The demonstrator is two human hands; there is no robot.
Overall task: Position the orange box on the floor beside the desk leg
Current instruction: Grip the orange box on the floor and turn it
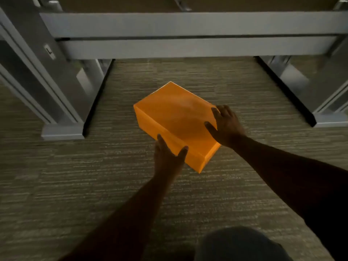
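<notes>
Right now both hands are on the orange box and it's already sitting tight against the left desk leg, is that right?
Not quite. Both the left hand and the right hand are on the orange box, but the head view shows it out on the carpet between the desk legs, clearly apart from the left desk leg.

Single head-worn view, steeply down and forward onto carpet (56,185) under desk frame (188,23).

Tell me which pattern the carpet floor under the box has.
The grey-beige carpet floor has fine horizontal streaks; the head view shows it.
</notes>
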